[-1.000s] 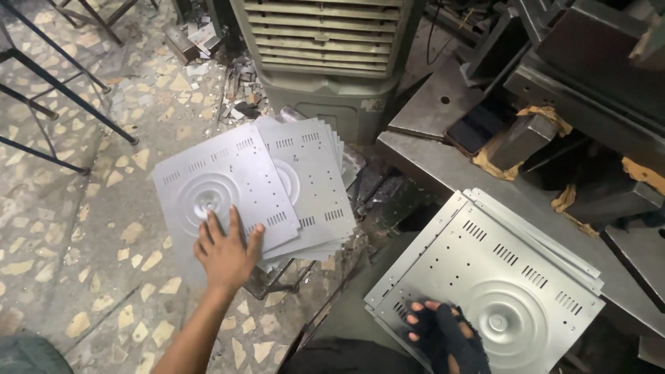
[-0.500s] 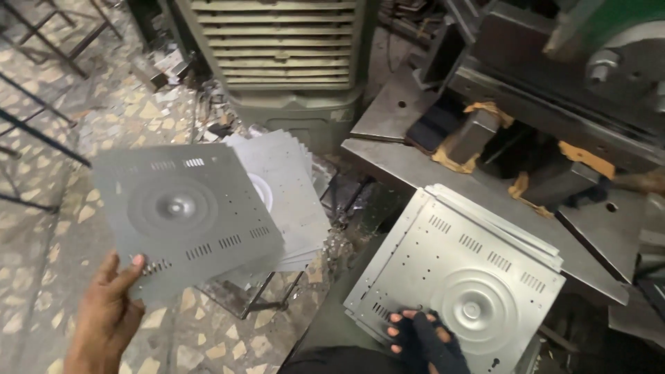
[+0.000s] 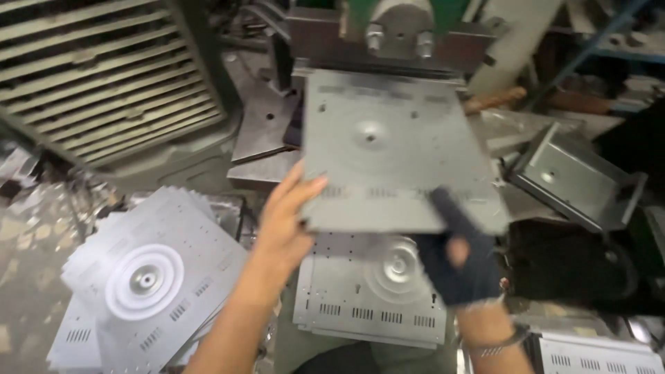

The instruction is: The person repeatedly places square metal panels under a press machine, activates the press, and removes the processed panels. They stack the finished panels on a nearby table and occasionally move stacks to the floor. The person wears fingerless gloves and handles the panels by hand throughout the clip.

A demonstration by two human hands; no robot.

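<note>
Under the green press head (image 3: 409, 21), up at the top of my view, I have a grey square metal panel (image 3: 388, 149) held out flat in both hands; it is blurred, but I can make out a raised round boss near its middle and faint rows of slots along its near edge; its far edge sits right at the dark steel block of the press, though whether it touches I cannot tell. My left hand (image 3: 284, 221) is bare and grips the panel's near left corner, fingers (image 3: 305, 190) laid on top, thumb out of sight; my right hand (image 3: 454, 260) wears a dark fingerless glove and clamps the near edge further right, one finger lying up across the sheet; a metal bracelet (image 3: 499, 341) shows at that wrist. Directly below the held panel, on the surface, lies a second panel (image 3: 374, 298), paler, with concentric pressed rings and slots along its front edge; it sits on more sheets of the same kind. Off to the left, low down on the mottled floor (image 3: 21, 277), a fanned stack of panels (image 3: 149, 277) rests well apart from my hands. To the right, a folded metal tray (image 3: 575, 176) stands tilted; behind, at upper left, a louvred grey housing (image 3: 104, 83) fills the corner.
</note>
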